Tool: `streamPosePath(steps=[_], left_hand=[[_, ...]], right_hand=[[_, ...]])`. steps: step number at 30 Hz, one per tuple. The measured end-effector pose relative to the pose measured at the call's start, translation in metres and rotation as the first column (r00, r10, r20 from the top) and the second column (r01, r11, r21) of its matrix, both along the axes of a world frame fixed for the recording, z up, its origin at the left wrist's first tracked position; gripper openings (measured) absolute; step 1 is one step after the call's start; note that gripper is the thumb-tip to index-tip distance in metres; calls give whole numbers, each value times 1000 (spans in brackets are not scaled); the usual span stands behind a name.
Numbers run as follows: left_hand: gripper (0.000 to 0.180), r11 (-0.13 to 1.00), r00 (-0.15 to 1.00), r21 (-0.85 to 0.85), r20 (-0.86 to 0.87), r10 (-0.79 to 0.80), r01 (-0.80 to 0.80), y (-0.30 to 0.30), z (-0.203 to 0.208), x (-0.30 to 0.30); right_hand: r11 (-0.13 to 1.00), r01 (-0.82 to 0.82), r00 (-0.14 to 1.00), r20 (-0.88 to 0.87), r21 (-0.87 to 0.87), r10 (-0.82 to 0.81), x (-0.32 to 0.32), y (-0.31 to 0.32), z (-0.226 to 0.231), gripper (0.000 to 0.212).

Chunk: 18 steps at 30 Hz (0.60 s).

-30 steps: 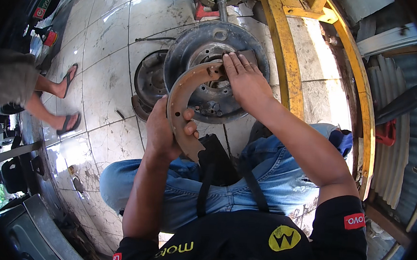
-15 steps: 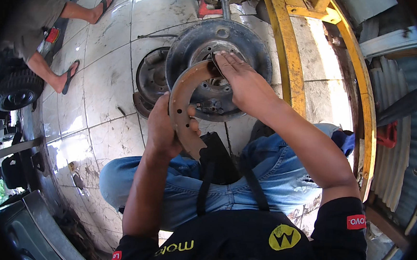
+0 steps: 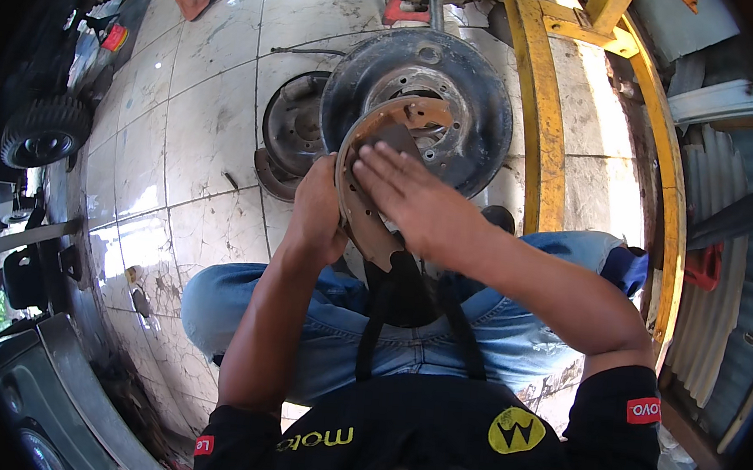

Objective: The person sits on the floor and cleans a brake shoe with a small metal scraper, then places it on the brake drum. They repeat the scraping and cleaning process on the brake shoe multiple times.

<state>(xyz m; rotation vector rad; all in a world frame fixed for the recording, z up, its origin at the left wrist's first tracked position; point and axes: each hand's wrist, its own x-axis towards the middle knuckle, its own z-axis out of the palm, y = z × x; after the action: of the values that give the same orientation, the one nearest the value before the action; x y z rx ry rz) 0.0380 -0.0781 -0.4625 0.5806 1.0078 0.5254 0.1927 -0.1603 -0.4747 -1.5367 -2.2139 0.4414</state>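
Note:
My left hand [image 3: 319, 205] grips the outer side of a curved, rusty-brown brake shoe [image 3: 367, 224], holding it up in front of my lap. Its lower end is near the black pouch-like thing [image 3: 411, 299] between my legs. My right hand [image 3: 422, 208] lies with its fingers together over the shoe's inner curve, pressing a dark, flat piece like sandpaper [image 3: 398, 139] there. The thumb is hidden. Behind the shoe's upper end lies a large, round black wheel part [image 3: 482, 98] with a ring of bolt holes around its centre.
Left of the wheel part lie a smaller black round plate [image 3: 281, 128] and another curved shoe [image 3: 269, 177] on the tiled floor [image 3: 214, 119]. A yellow metal frame [image 3: 536, 133] stands at the right. Another person's foot [image 3: 205, 0] and a tyre [image 3: 45, 133] are at the left.
My right hand has slid from the shoe's upper end down along its inner curve, with the dark piece. The view has shifted somewhat. The other person's legs now show farther up.

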Motion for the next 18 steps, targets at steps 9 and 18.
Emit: streamPosePath(steps=[9, 18], left_hand=[[53, 982, 998, 176, -25, -59, 62, 8, -11, -12], [46, 999, 996, 28, 90, -26, 23, 7, -14, -11]], right_hand=[[997, -78, 995, 66, 12, 78, 15, 8, -6, 76], [994, -104, 993, 57, 26, 102, 20, 11, -9, 69]])
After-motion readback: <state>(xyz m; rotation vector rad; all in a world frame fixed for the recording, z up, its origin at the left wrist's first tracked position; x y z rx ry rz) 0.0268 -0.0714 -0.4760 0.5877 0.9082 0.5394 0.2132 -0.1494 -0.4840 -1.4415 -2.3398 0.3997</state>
